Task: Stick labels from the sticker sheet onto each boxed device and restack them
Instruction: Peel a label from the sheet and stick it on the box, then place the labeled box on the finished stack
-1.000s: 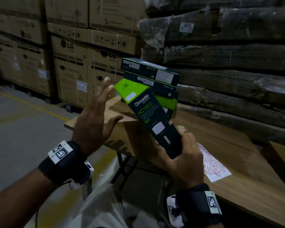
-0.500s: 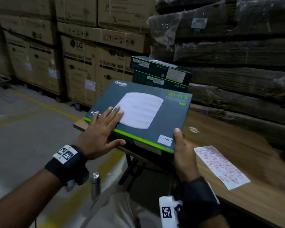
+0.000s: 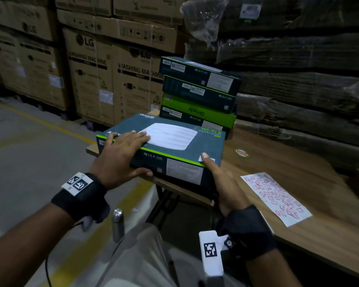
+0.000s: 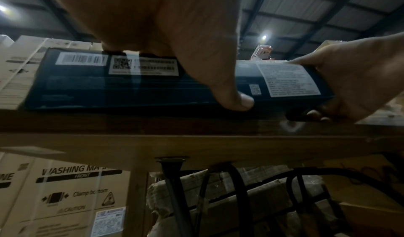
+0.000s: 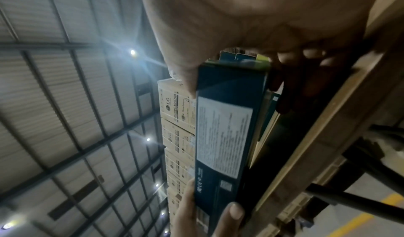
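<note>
Nearest you, at 7 o'clock on the floor, a steel bottle (image 3: 118, 224) stands clear of the work.

Your left hand (image 3: 120, 156) lies on the Omada Wi-Fi 5 box (image 3: 174, 146) with its fingers spread flat over the lid and its thumb hooked on the near side face; this grip is clamped on the box's left near corner. Your right hand (image 3: 226, 183) clamps the right near corner: thumb on the lid beside a small white label (image 3: 207, 159), fingers curled under the base, as the right wrist view shows. Holding two corners keeps the box level and steers it squarely; the underside fingers suggest it is not yet fully seated on the counter (image 3: 298, 172).

At 3 o'clock, just beside your right hand, the sticker sheet (image 3: 276, 197) lies flat within reach for the next label.

At 12 o'clock, right behind the held box, the stack of boxed devices (image 3: 199, 94) waits at the far edge. Beyond it stand washing machine cartons (image 3: 91, 69).
</note>
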Demonstrator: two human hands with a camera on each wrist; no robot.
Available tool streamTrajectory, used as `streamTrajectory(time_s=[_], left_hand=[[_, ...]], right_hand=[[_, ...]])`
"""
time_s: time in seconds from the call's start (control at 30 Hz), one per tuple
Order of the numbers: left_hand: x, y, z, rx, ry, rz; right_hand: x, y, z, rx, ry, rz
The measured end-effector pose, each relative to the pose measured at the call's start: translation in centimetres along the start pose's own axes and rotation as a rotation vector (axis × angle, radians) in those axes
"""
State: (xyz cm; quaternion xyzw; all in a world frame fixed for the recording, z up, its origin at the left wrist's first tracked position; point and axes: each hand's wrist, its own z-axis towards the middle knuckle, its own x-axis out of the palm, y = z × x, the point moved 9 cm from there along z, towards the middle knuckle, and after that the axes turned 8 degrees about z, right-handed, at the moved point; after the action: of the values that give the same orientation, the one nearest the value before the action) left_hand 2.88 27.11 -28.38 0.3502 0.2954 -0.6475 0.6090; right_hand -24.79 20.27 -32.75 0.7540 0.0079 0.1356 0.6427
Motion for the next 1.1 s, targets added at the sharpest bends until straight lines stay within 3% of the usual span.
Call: streamTrajectory(time_s=[0.17,0.33,0.4,0.53,0.73,0.9,1.1], left_hand=[[-1.0,-3.5,0.4,0.049,-0.063,-0.018],[-4.6,-7.1,2.5,0.060,-0.281,0.033],[-5.4,-8.4,3.7,0.024,-0.284,0.037],[-4.6,-11.8,5.6,0.023,-0.177,-0.089],[0.5,-17.3,5.4,0.213,0.024,-0.219],[5.1,-17.1,5.6,0.173,0.163,-0.258],[8.7,-16.4,6.8,0.077,0.267,-0.340]], right_hand=[[-2.5,2.3,-1.5,-0.014,-0.116,0.270],[-9.2,5.2,-2.0,-0.045,-0.220,0.425],[-12.4,7.0,-2.2,-0.085,-0.250,0.462],[-19.8,9.4,-2.5,-0.115,-0.363,0.530],[-30.3,11.6,-1.6,-0.161,-0.564,0.478],[-38.2,11.9,0.6,-0.114,-0.659,0.425],[-41.8,10.8,4.0,-0.021,-0.654,0.373]])
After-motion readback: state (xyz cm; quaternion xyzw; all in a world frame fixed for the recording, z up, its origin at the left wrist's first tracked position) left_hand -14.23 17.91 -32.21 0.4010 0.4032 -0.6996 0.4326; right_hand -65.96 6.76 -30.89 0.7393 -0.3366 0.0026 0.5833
